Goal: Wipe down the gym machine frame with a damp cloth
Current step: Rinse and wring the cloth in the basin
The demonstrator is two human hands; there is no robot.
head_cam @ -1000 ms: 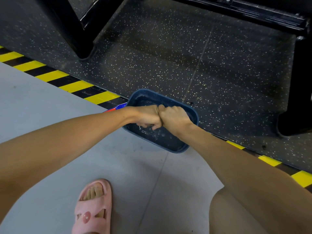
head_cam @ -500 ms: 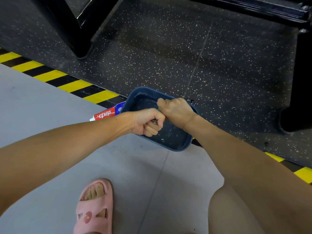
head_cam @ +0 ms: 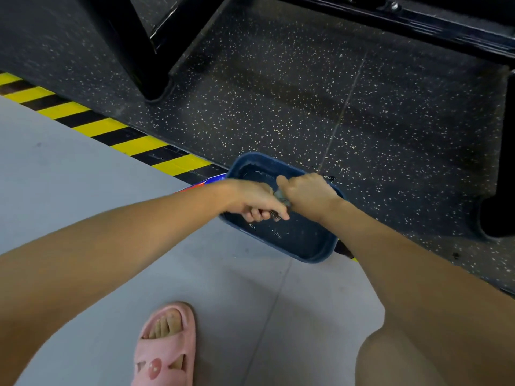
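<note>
Both my hands are over a blue plastic basin (head_cam: 317, 254) with water in it. My left hand (head_cam: 250, 197) and my right hand (head_cam: 310, 195) each grip one end of a small grey wet cloth (head_cam: 280, 197), twisted between them; only a bit of it shows between the fists. The black gym machine frame has a slanted leg (head_cam: 133, 48) at the upper left, a crossbar (head_cam: 418, 20) along the top right, and another leg (head_cam: 501, 190) at the right edge.
A yellow-and-black hazard stripe (head_cam: 111, 129) separates grey floor from dark speckled rubber matting (head_cam: 278, 107). A red, white and blue package (head_cam: 207, 182) peeks out beside the basin. My foot in a pink slipper (head_cam: 164, 346) and my bare knee (head_cam: 395, 360) are at the bottom.
My fists have rotated against each other, the left dropping lower and the right rising, so a little of the grey cloth now shows between them. The view has shifted slightly.
</note>
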